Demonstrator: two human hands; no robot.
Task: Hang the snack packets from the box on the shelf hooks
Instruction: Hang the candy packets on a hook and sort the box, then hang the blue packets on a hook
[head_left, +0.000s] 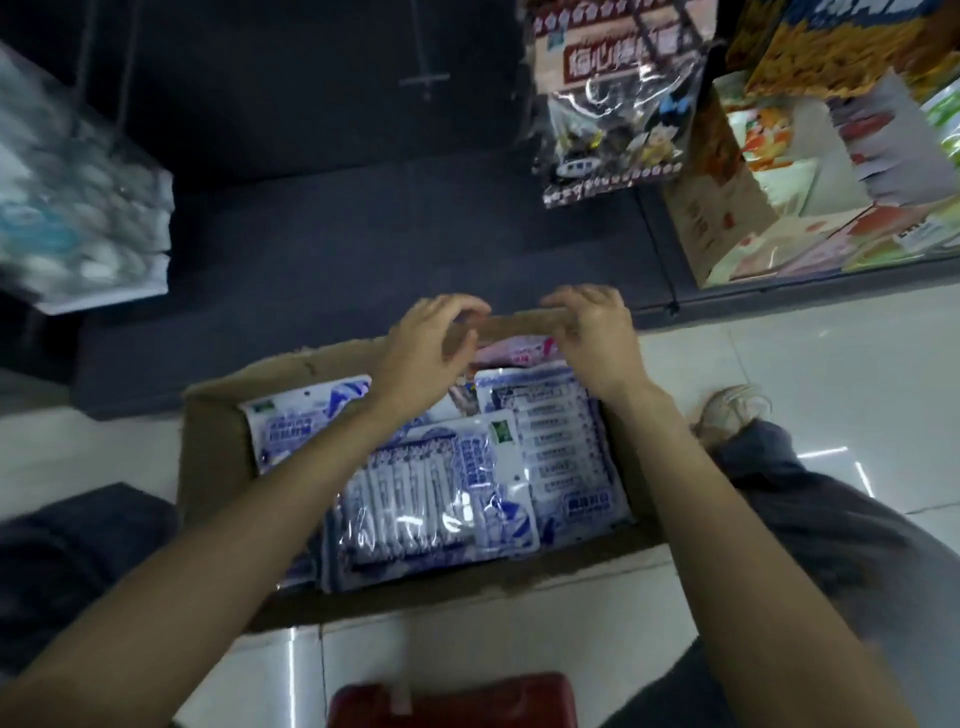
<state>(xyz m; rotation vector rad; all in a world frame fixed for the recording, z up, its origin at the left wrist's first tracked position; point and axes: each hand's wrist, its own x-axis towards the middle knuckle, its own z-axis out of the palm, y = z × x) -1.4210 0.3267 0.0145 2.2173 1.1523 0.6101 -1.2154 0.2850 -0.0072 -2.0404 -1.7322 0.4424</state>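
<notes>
Snack packets (457, 478) lie in the box (213, 452) on the floor (810, 353); shelf (311, 249) behind it.

Both bare forearms reached forward and converged, wrists close together. The left hand (426, 348) had its fingers curled, thumb and fingertips pinching a flap's edge. The right hand (597, 332) mirrored it just beside, fingers bent over the same edge, knuckles up, in a pinching grip.

The brown cardboard box (218, 457) holds blue-and-white snack packets (447, 493) with clear windows; at its far edge lies a pink packet (519, 351). Beyond it, a dark shelf (322, 218); near it, a red object (452, 701) on white floor tiles (779, 358).
</notes>
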